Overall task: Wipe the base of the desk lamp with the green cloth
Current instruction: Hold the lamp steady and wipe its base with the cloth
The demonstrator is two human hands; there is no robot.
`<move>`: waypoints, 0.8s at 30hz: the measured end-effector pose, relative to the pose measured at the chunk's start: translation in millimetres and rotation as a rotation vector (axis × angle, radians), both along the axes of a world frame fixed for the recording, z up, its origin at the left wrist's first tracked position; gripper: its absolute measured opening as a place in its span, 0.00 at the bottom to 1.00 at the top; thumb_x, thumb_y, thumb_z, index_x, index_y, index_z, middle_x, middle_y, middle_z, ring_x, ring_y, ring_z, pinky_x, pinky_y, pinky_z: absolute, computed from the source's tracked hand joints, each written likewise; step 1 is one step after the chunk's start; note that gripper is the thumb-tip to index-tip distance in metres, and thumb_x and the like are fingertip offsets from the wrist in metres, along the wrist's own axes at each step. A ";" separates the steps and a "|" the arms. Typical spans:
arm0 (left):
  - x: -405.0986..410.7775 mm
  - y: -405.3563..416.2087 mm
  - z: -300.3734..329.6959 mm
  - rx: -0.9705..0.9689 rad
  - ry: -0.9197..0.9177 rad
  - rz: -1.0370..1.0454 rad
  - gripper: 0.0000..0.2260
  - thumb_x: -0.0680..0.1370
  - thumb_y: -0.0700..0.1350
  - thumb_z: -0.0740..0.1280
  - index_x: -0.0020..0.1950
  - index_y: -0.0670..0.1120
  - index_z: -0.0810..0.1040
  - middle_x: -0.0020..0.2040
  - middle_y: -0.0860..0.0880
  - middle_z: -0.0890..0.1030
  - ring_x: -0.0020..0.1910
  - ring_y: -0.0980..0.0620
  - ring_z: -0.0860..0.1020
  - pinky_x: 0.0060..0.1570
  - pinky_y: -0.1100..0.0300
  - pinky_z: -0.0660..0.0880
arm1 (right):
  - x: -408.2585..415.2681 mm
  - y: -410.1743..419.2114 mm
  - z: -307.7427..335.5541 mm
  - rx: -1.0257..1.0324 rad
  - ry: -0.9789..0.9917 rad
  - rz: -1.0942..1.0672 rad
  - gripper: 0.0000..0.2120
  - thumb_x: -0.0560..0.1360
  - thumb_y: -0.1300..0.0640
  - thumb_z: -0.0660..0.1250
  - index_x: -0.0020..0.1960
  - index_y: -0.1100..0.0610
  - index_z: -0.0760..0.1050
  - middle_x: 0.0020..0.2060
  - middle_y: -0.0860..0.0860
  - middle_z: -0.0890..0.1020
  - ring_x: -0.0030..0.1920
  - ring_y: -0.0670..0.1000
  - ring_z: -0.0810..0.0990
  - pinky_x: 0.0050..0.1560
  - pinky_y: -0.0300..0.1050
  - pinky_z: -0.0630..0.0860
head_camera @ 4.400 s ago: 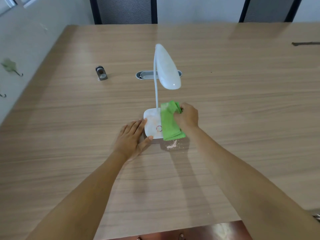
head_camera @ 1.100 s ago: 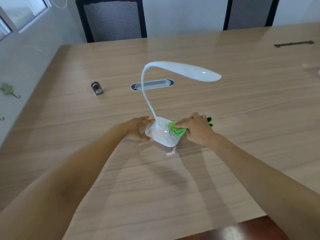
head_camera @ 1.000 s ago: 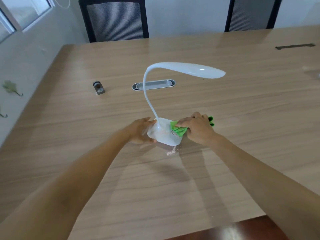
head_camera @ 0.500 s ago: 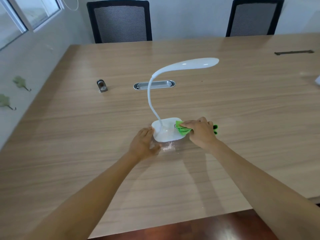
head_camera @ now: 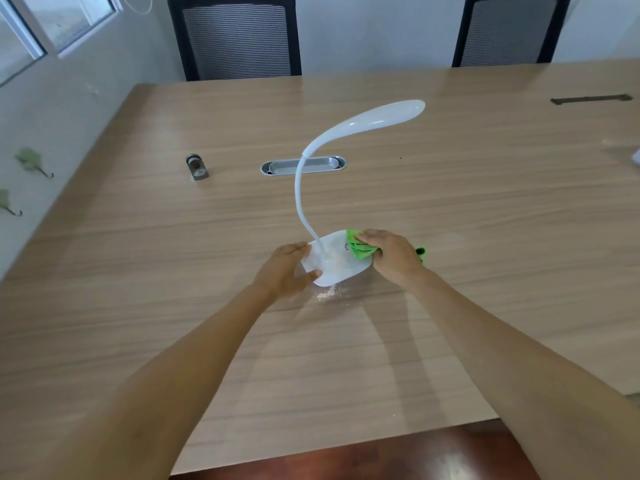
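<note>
A white desk lamp stands mid-table, its gooseneck (head_camera: 300, 199) curving up to a long head (head_camera: 374, 117) that points right. Its flat white base (head_camera: 332, 265) shows pinkish dust on top. My left hand (head_camera: 285, 270) grips the base's left edge, thumb on its front corner. My right hand (head_camera: 391, 254) holds the bunched green cloth (head_camera: 360, 247) pressed on the base's right part; a bit of cloth sticks out behind the hand. A small patch of pinkish crumbs (head_camera: 329, 293) lies on the table just in front of the base.
The wooden table (head_camera: 207, 271) carries a small metal object (head_camera: 196, 167) at left and an oval cable port (head_camera: 303, 165) behind the lamp. Two black mesh chairs (head_camera: 235, 36) stand at the far edge. The table's near edge runs below my forearms.
The base has turned and tilted between frames, and the lamp head has swung from pointing at me to pointing right. The cloth has moved from draped over the base to bunched on its right side.
</note>
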State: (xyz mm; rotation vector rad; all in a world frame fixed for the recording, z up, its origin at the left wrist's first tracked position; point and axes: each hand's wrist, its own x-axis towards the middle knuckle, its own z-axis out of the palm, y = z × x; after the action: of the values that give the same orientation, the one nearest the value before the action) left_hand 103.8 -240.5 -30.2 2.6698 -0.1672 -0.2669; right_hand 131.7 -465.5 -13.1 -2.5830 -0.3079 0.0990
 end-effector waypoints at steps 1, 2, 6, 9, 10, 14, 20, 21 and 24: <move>1.0 1.2 -1.9 -0.007 0.013 0.010 0.31 0.75 0.57 0.64 0.75 0.48 0.61 0.76 0.52 0.61 0.76 0.50 0.56 0.74 0.57 0.55 | 1.7 2.8 -2.5 0.015 0.032 0.004 0.26 0.71 0.71 0.56 0.65 0.56 0.74 0.69 0.55 0.72 0.70 0.54 0.69 0.74 0.44 0.61; 1.4 2.6 -2.5 -0.012 0.026 0.015 0.31 0.75 0.57 0.64 0.75 0.48 0.61 0.76 0.52 0.61 0.76 0.50 0.56 0.74 0.57 0.54 | 2.2 5.9 -4.4 0.022 0.056 0.012 0.26 0.71 0.72 0.55 0.66 0.56 0.73 0.69 0.54 0.72 0.70 0.53 0.69 0.74 0.43 0.61; 3.7 7.9 -3.2 0.022 0.040 -0.032 0.30 0.77 0.56 0.63 0.76 0.48 0.59 0.77 0.52 0.60 0.77 0.51 0.55 0.76 0.58 0.51 | -8.5 12.4 -11.5 0.017 0.058 0.051 0.27 0.71 0.72 0.56 0.67 0.55 0.71 0.70 0.54 0.71 0.71 0.53 0.68 0.74 0.44 0.61; 5.6 11.3 -1.5 0.020 0.057 -0.057 0.30 0.77 0.56 0.62 0.76 0.49 0.59 0.77 0.53 0.59 0.77 0.50 0.54 0.76 0.57 0.50 | -34.2 4.1 -12.9 -0.005 0.018 0.138 0.29 0.70 0.74 0.55 0.68 0.56 0.70 0.70 0.53 0.70 0.73 0.53 0.65 0.74 0.42 0.57; 6.3 12.1 -0.1 0.021 0.063 -0.068 0.30 0.77 0.56 0.62 0.76 0.48 0.59 0.78 0.53 0.59 0.77 0.50 0.54 0.76 0.57 0.50 | -43.5 -0.3 -11.0 -0.028 0.009 0.185 0.29 0.70 0.74 0.55 0.68 0.56 0.70 0.70 0.53 0.71 0.73 0.53 0.65 0.73 0.40 0.57; 9.6 13.0 6.9 0.046 0.066 -0.120 0.29 0.78 0.54 0.62 0.76 0.47 0.59 0.77 0.51 0.59 0.77 0.49 0.55 0.76 0.57 0.50 | -65.2 -4.3 5.7 -0.060 -0.028 0.258 0.30 0.70 0.74 0.54 0.68 0.54 0.70 0.70 0.50 0.71 0.73 0.51 0.65 0.70 0.35 0.57; 9.5 11.9 13.2 0.097 0.070 -0.143 0.29 0.78 0.53 0.62 0.76 0.48 0.58 0.78 0.51 0.58 0.77 0.49 0.54 0.75 0.59 0.49 | -33.1 22.4 3.1 -0.035 -0.058 0.147 0.29 0.71 0.74 0.54 0.68 0.55 0.70 0.70 0.50 0.70 0.74 0.52 0.63 0.73 0.40 0.58; 9.5 11.6 13.6 0.110 0.073 -0.150 0.29 0.79 0.54 0.61 0.77 0.48 0.57 0.78 0.51 0.58 0.77 0.49 0.53 0.75 0.59 0.48 | -34.0 23.8 -1.1 -0.043 -0.041 0.166 0.29 0.71 0.74 0.55 0.69 0.55 0.69 0.71 0.50 0.70 0.74 0.52 0.62 0.73 0.42 0.58; 11.0 12.9 10.4 0.124 0.089 -0.155 0.29 0.78 0.55 0.61 0.77 0.48 0.56 0.78 0.51 0.57 0.78 0.48 0.52 0.76 0.57 0.48 | -50.1 15.9 -10.3 -0.072 -0.073 0.268 0.28 0.69 0.74 0.54 0.66 0.58 0.73 0.68 0.55 0.73 0.72 0.58 0.66 0.73 0.44 0.58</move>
State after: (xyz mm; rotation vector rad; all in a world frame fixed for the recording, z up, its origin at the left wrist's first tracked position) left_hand 114.8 -227.6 -19.8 2.7649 -0.3398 -0.4586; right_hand 81.6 -449.5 -23.4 -2.6058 -0.6886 0.1139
